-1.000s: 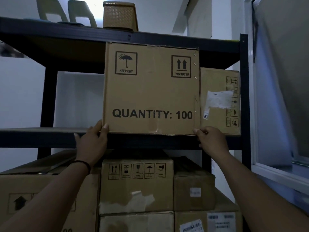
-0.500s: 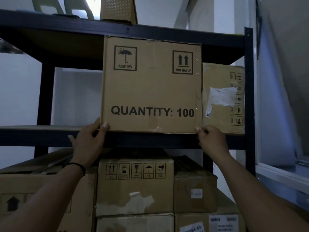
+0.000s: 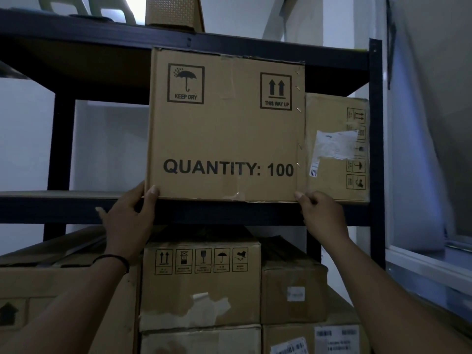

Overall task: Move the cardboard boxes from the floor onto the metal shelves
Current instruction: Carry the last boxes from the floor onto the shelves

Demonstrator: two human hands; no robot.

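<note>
A large cardboard box [image 3: 224,129] printed "QUANTITY: 100" stands upright on the middle level of the dark metal shelf [image 3: 76,208], its front at the shelf's edge. My left hand [image 3: 130,218] is at the box's lower left corner, thumb on the front face and the other fingers round the side. My right hand [image 3: 321,215] is at the lower right corner, fingertips touching the bottom edge. A smaller box [image 3: 337,146] with a white label stands against its right side.
Several more cardboard boxes [image 3: 201,282] are stacked below the shelf. The shelf's left half [image 3: 51,194] holds no boxes. A woven basket [image 3: 173,11] and chairs sit on the top level. A window frame [image 3: 421,259] runs along the right.
The box and both hands hold almost the same place. The view has shifted slightly, so the box appears a little higher in the frame.
</note>
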